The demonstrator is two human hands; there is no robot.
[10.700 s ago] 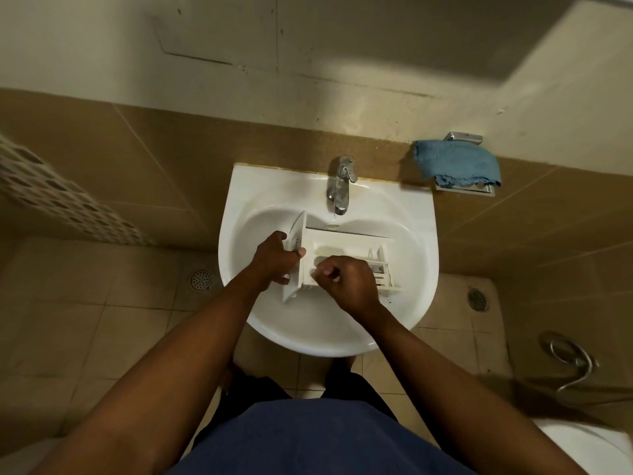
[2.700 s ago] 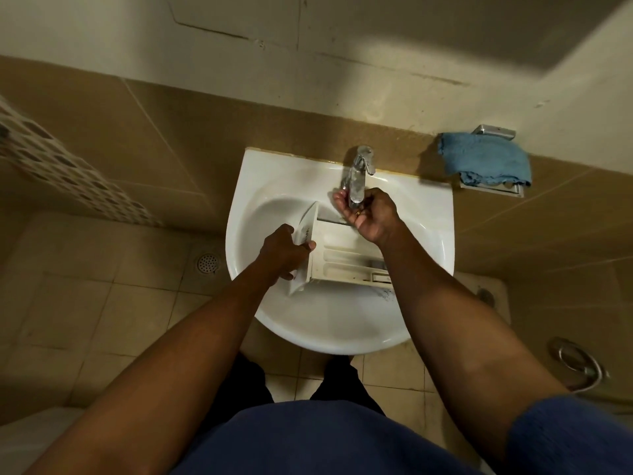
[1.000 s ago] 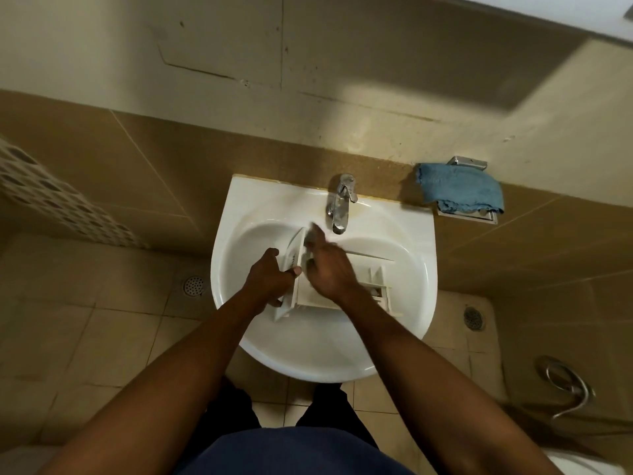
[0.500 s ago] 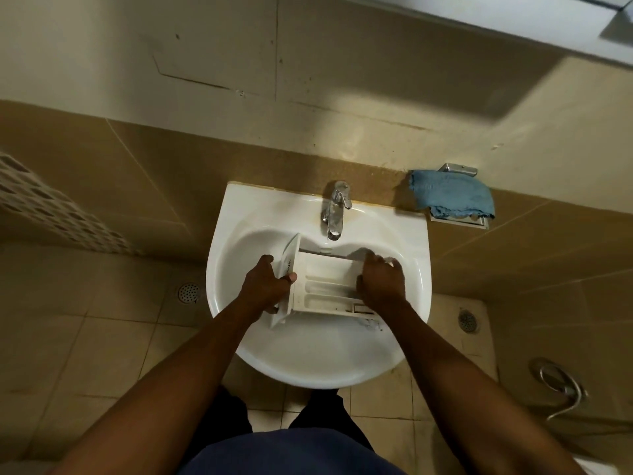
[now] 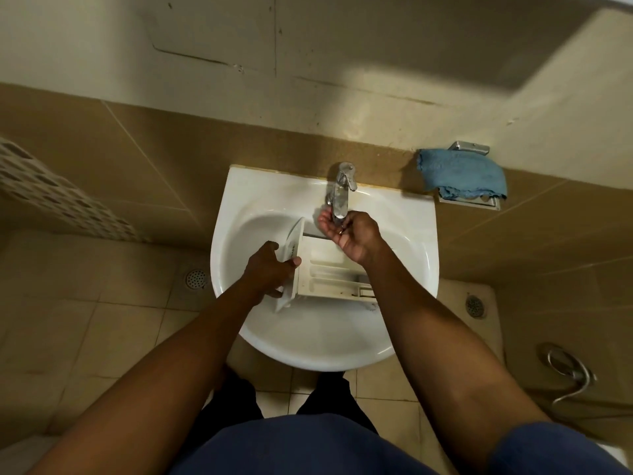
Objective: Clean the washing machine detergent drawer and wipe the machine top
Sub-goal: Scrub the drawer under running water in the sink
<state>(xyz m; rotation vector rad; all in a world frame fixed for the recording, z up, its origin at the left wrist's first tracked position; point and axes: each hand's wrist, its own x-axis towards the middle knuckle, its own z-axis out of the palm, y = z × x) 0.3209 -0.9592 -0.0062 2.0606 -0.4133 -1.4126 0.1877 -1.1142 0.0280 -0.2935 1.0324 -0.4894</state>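
While the left hand [image 5: 270, 269] has its grip clamped round the front panel of the white detergent drawer [image 5: 329, 272], the drawer lies across the bowl of the sink [image 5: 260, 186], open side up, just below the tap [image 5: 340, 186]. The right hand [image 5: 356, 236] is cupped palm-up under the spout, its grip loose and apart, holding nothing I can see. A blue cloth [image 5: 462, 173] hangs over a wall rack [image 5: 469, 147] right of the sink.

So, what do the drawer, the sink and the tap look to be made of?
Detergent drawer: matte off-white plastic, going by its thin moulded ribs. Sink: probably glazed ceramic, white with a smooth gloss. Tap: polished chrome-look metal, bright mirror-like highlights.
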